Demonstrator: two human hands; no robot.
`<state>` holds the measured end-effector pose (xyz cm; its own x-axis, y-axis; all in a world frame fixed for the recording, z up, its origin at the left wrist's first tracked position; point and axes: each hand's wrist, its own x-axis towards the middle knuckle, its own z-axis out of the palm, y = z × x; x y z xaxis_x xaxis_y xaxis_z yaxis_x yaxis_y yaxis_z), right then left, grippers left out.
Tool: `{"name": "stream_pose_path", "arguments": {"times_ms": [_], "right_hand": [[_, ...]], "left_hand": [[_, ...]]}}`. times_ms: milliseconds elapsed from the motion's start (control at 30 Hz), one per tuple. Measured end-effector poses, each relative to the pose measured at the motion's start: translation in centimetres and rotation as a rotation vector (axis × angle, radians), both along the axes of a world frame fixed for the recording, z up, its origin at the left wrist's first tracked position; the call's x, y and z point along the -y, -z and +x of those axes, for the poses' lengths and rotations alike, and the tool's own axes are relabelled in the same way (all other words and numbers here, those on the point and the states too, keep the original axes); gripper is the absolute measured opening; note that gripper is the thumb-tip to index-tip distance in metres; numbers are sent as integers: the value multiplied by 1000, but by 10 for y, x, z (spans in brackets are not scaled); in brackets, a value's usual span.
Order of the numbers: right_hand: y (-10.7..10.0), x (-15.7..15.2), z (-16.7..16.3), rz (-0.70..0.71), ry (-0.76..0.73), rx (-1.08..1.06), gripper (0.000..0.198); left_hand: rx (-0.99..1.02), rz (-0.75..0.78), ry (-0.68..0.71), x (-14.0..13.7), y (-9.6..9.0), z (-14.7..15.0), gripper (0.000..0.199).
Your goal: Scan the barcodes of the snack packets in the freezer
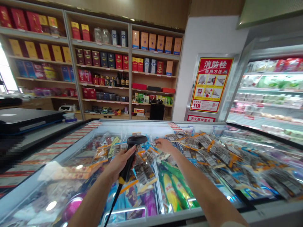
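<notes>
A black barcode scanner (129, 160) with a yellow band near its base is in my left hand (123, 160), its head tilted up over the freezer and its cord trailing down toward me. My right hand (163, 145) reaches across to the far middle, fingers bent together at the edge of a small plastic packet (152, 145). Exactly how the fingertips meet this packet is too small to see. More packets (143, 170) with orange and blue edges lie under and between my hands. A large heap of similar packets (213, 154) spreads out to the right.
The chest freezer (146, 124) has glass over wire baskets (156, 183), with green and yellow packages (171, 186) below. A dark laptop-like device (30, 116) sits at left. Behind stand shelves of boxes (101, 60), a red poster (209, 85) and a lit display fridge (272, 94).
</notes>
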<state>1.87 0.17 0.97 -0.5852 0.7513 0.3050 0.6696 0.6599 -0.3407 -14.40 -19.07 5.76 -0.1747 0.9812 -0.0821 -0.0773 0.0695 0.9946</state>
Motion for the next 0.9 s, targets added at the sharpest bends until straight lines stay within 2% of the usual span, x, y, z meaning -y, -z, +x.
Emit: {"name": "stream_pose_path", "arguments": {"times_ms": [67,200,333,400,467,567,767,900], "right_hand": [[2,4,16,36,63,-67,24],[6,18,32,153,384,-123,30],[5,35,27,79,530,22,53],[4,39,21,45,540,59,53],[4,39,17,23,510,21,41],[3,34,23,-74,495,-198,28],[2,21,62,-192,408,-695,28],[5,17,72,-221,421,-741,32]], "left_hand": [[-12,-30,-3,1,-1,3,41],[-10,-40,1,4,-3,10,40],[-6,-19,10,6,-3,13,40],[-7,-20,23,6,-2,13,40],[-18,-17,47,5,-1,12,41],[-35,-23,73,3,0,10,41],[-46,-16,117,4,2,10,39],[-43,17,164,5,3,10,37]]}}
